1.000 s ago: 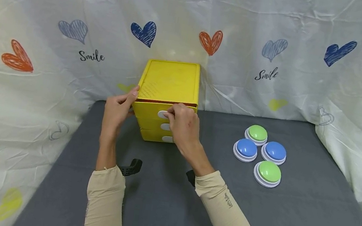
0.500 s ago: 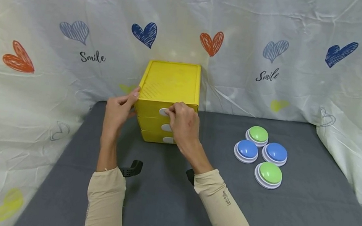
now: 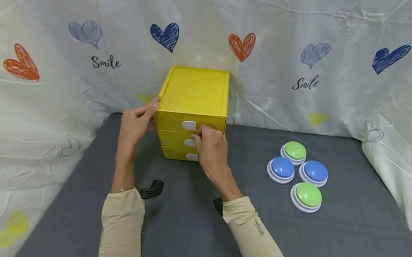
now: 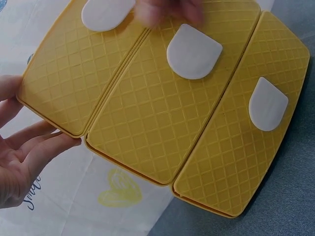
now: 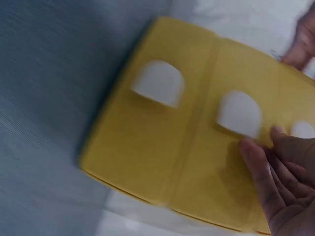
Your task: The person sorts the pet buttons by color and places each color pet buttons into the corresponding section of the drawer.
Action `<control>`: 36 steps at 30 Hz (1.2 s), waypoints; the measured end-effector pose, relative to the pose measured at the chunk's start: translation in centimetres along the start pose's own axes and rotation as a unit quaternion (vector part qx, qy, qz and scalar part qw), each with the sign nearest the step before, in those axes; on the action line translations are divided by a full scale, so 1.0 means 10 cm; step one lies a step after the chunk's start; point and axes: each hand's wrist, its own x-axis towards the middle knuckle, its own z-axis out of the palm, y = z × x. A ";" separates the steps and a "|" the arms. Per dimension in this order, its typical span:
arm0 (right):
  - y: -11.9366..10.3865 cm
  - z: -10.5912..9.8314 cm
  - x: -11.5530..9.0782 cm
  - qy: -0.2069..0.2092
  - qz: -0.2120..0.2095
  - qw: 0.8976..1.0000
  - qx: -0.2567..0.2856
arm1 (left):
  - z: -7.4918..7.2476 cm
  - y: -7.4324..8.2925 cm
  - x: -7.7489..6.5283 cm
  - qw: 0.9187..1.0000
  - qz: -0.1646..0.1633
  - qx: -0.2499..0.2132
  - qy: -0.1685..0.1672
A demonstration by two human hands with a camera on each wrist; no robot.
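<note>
A yellow three-drawer cabinet (image 3: 195, 89) stands at the back of the table, its drawers pushed in. White tabs form the handles: top (image 3: 189, 125), middle (image 3: 190, 143) and bottom (image 3: 192, 157). My left hand (image 3: 132, 129) holds the cabinet's front left corner, fingertips at the top edge and along the side. In front of the drawers is my right hand (image 3: 212, 150), fingers loosely bent. In the right wrist view its fingertips (image 5: 251, 147) are right by the middle handle (image 5: 240, 114), with a gap between thumb and finger.
Two green push buttons (image 3: 295, 150) (image 3: 308, 194) and two blue ones (image 3: 282, 168) (image 3: 315, 171) sit grouped to the right on the dark grey tabletop (image 3: 183, 235). A white curtain (image 3: 277, 15) with printed hearts hangs behind and at the sides.
The top drawer, slightly out a second ago, has gone fully in. My right hand has let go of the top handle and moved down to the middle one. The left hand stays put.
</note>
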 end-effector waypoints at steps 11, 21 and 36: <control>-0.07 0.07 -0.14 -0.063 -0.002 0.997 -0.054 | -0.01 -0.01 0.00 1.000 0.004 -0.012 -0.002; -0.33 -0.15 -0.39 -0.092 -0.025 0.990 -0.100 | 0.00 -0.02 0.01 0.999 0.014 -0.035 -0.004; -0.49 -0.41 -0.68 -0.134 -0.059 0.984 -0.099 | 0.01 -0.01 0.02 1.000 -0.002 -0.018 0.007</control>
